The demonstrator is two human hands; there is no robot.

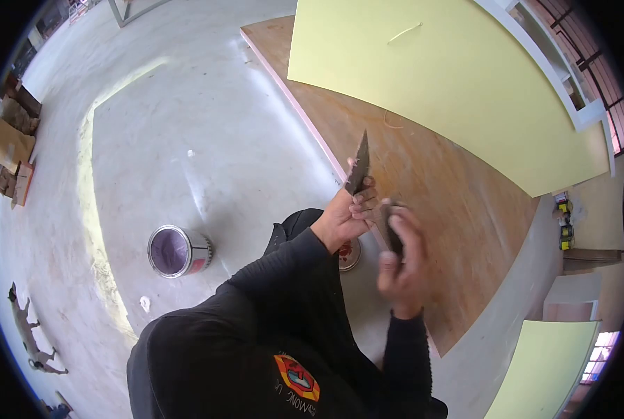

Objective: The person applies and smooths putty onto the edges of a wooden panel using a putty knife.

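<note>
My left hand point(345, 216) is closed around a dark, pointed blade point(359, 164) whose tip points up and away from me; its handle end is hidden by my fingers. Just to the right, my blurred right hand point(406, 255) is curled around a dark, flat piece point(394, 227), which is too smeared to name. Both hands are close together above the edge of a brown wooden board point(452, 209). A round tin point(350, 255) with reddish marks shows partly beneath them.
An open tin of purple-grey stuff point(170, 251) stands on the grey floor point(151, 140) to the left. A pale yellow sheet point(438, 84) covers the board's far part. Boxes point(11, 150) and a four-legged animal point(29, 328) are at far left. Another yellow panel point(542, 370) is lower right.
</note>
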